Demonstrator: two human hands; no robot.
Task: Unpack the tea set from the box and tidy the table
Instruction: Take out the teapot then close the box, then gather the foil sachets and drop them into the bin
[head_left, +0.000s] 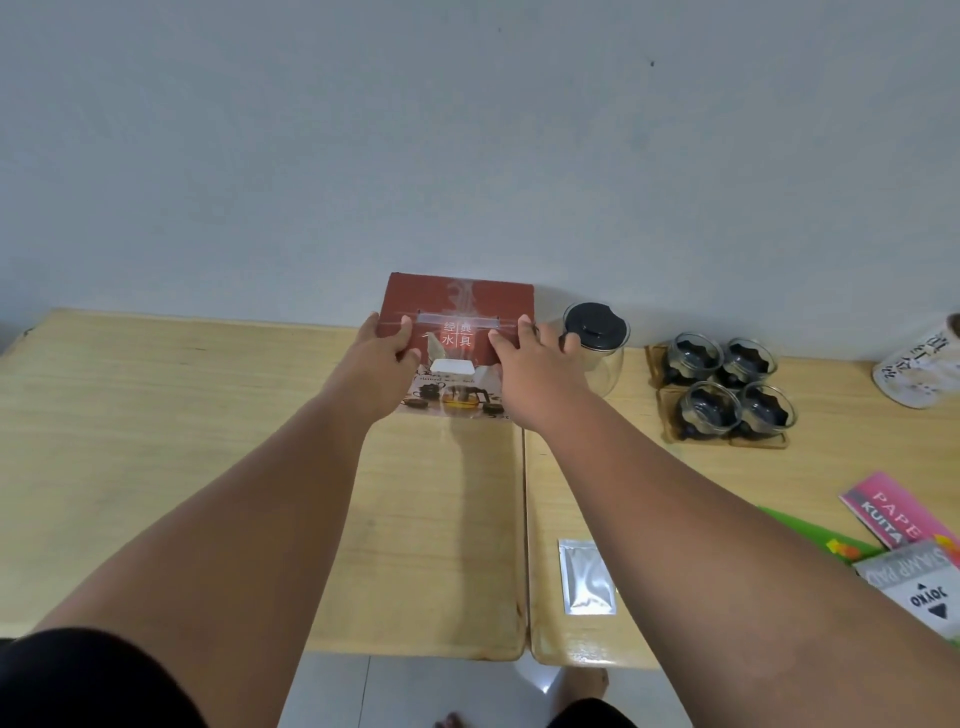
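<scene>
A red-brown tea set box (457, 306) with white and red characters and a plastic handle stands at the far edge of the wooden table (156, 441), against the wall. My left hand (382, 353) grips its left side and my right hand (535, 358) grips its right side. Just right of the box sits a glass teapot (605, 358) with a black lid. Further right, several glass cups (727, 387) with dark inserts rest on wooden coasters.
A silver foil sachet (587, 577) lies near the front edge of the right table half. Pink, green and grey stationery packets (904, 535) lie at the right edge. A white printed container (922, 364) stands at the far right. A seam (524, 519) splits the two tabletops.
</scene>
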